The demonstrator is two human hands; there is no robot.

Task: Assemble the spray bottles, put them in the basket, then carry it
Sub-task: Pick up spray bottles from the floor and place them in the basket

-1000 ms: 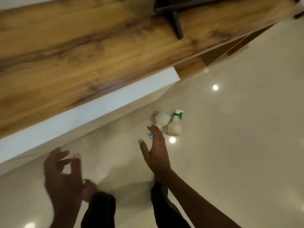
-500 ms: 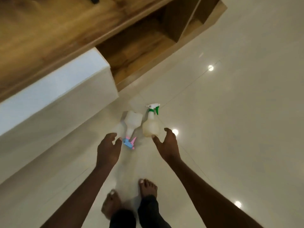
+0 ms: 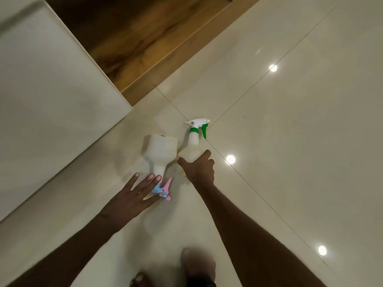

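Two spray bottles are on the glossy tile floor. A squarish white bottle [image 3: 162, 153] lies with its blue and pink trigger head [image 3: 163, 189] pointing toward me. My left hand [image 3: 134, 195] hovers with fingers spread over that head, touching or nearly touching it. A rounder white bottle with a green and white trigger head [image 3: 198, 126] stands beside it. My right hand [image 3: 198, 169] curls around that bottle's lower body, thumb on its left side. No basket is in view.
A white cabinet block [image 3: 51, 90] rises on the left, with a wooden shelf recess [image 3: 132, 38] behind it. Beige floor tiles [image 3: 290, 141] spread to the right, with ceiling lights reflected in them. My bare feet [image 3: 194, 266] show at the bottom edge.
I have bent closer to the floor. Both hands have reached forward: the left now over the blue and pink head, the right now wrapping the base of the green-headed bottle.
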